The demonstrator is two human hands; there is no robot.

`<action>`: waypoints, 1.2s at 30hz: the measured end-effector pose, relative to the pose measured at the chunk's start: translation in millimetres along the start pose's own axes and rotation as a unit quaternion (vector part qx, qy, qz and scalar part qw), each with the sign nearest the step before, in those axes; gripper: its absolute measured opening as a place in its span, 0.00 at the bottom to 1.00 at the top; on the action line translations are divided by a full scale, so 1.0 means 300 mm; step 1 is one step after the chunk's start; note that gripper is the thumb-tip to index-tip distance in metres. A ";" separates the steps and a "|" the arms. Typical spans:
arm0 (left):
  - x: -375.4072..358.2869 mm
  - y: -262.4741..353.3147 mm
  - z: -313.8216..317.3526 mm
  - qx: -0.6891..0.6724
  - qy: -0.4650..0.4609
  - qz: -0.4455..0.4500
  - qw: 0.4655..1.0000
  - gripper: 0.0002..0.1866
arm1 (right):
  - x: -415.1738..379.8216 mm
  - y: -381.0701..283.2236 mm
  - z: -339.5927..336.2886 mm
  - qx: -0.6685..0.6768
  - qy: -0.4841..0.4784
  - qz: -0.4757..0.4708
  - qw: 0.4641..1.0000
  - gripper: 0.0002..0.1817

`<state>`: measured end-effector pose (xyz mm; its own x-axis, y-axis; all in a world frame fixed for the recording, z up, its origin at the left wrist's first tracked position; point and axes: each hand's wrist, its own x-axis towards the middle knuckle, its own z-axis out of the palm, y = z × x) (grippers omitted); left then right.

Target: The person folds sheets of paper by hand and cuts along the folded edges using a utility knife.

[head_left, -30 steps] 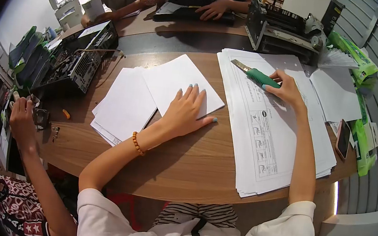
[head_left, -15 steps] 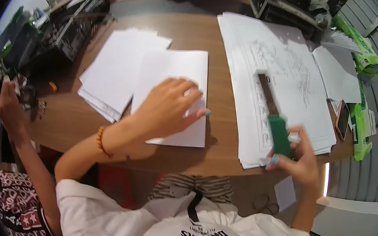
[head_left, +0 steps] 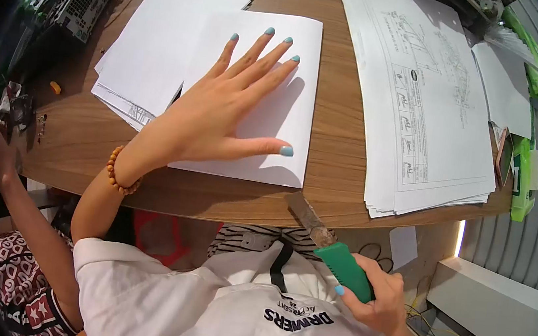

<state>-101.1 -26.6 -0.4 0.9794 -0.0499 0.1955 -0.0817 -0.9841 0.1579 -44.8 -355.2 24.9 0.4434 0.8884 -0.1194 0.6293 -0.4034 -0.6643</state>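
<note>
The person wears a loose white short-sleeved shirt (head_left: 199,313) with dark block lettering (head_left: 299,321) across the front and a narrow black strip (head_left: 281,267) beyond it; black-and-white striped legwear (head_left: 254,239); and a bracelet (head_left: 112,167) of round amber-brown beads on the left wrist. Pale blue polish coats the nails of the left hand (head_left: 219,112) and the right hand's (head_left: 383,297) visible thumbnail.

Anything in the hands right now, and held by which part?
The right hand grips the utility knife by its green handle; the left hand holds nothing, spread over the white paper.

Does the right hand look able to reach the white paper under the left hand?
Likely yes: the right hand holds the green utility knife, blade near the white paper, with nothing visible between.
</note>
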 end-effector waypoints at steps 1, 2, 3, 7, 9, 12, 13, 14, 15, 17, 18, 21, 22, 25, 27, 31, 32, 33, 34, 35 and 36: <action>-0.006 -0.001 -0.004 0.001 -0.007 0.007 1.000 0.46 | 0.008 -0.002 0.002 -0.013 -0.003 -0.008 1.000 0.24; -0.011 -0.005 0.001 -0.001 -0.008 0.003 1.000 0.46 | 0.015 -0.003 0.003 -0.027 -0.008 -0.016 0.999 0.24; -0.014 -0.008 0.006 0.001 -0.020 -0.007 1.000 0.48 | 0.019 -0.002 0.005 -0.028 -0.012 -0.016 0.999 0.24; -0.019 -0.010 0.022 -0.007 -0.009 0.003 1.000 0.48 | 0.037 -0.003 0.006 -0.037 -0.008 -0.034 0.999 0.24; -0.019 -0.003 0.030 -0.001 -0.013 0.003 1.000 0.49 | 0.048 -0.012 0.002 -0.037 -0.013 -0.033 0.999 0.24; -0.022 0.002 0.043 0.008 -0.018 0.003 1.000 0.49 | 0.056 -0.022 0.003 -0.041 -0.017 -0.020 0.999 0.24; -0.022 0.002 0.048 0.012 -0.020 0.002 1.000 0.49 | 0.057 -0.021 0.006 -0.043 -0.019 -0.015 0.999 0.24; -0.022 0.003 0.049 0.011 -0.021 0.002 1.000 0.49 | 0.056 -0.019 0.007 -0.043 -0.021 -0.009 0.999 0.24; -0.022 0.003 0.049 0.014 -0.020 0.001 1.000 0.49 | 0.055 -0.017 0.006 -0.043 -0.022 -0.008 0.999 0.24; -0.020 0.004 0.046 0.016 -0.020 0.000 1.000 0.49 | 0.050 -0.009 0.003 -0.027 -0.035 -0.032 0.999 0.24; -0.018 0.005 0.043 0.017 -0.024 -0.004 1.000 0.49 | 0.050 -0.011 0.001 -0.026 -0.036 -0.031 0.999 0.24; -0.018 0.007 0.044 0.019 -0.025 -0.009 0.999 0.49 | 0.051 -0.019 -0.008 -0.034 -0.045 -0.011 0.998 0.24; -0.018 0.007 0.045 0.022 -0.022 -0.006 1.000 0.49 | 0.051 -0.020 -0.010 -0.037 -0.041 -0.006 0.998 0.24; -0.020 0.008 0.051 0.023 -0.020 -0.007 1.000 0.49 | 0.048 -0.018 -0.001 -0.027 -0.027 0.017 0.999 0.25; -0.020 0.009 0.052 0.028 -0.021 -0.005 0.999 0.49 | 0.051 -0.022 0.008 -0.015 -0.015 0.034 0.999 0.26; -0.018 0.010 0.054 0.052 -0.025 -0.002 0.998 0.48 | 0.060 -0.028 0.026 -0.039 -0.004 0.011 0.999 0.23; -0.017 0.010 0.055 0.051 -0.025 -0.001 0.998 0.48 | 0.059 -0.027 0.031 -0.074 0.002 -0.003 0.997 0.23; -0.015 0.012 0.055 0.053 -0.025 -0.001 0.998 0.49 | 0.056 -0.030 0.033 -0.075 0.001 -0.001 0.997 0.23; -0.013 0.012 0.056 0.055 -0.025 -0.001 0.998 0.49 | 0.054 -0.033 0.035 -0.086 0.008 0.003 0.996 0.22; -0.010 0.011 0.058 0.054 -0.024 0.000 0.998 0.49 | 0.051 -0.035 0.038 -0.097 0.015 0.007 0.995 0.21; -0.007 0.012 0.060 0.051 -0.022 0.002 0.998 0.49 | 0.046 -0.034 0.038 -0.098 0.014 0.008 0.995 0.21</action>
<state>-100.1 -33.1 -17.7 0.9864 -0.0599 0.1533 -0.0694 -0.9960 0.0571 -52.5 -336.2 21.6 0.4695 0.8765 -0.1067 0.7335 -0.4544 -0.5055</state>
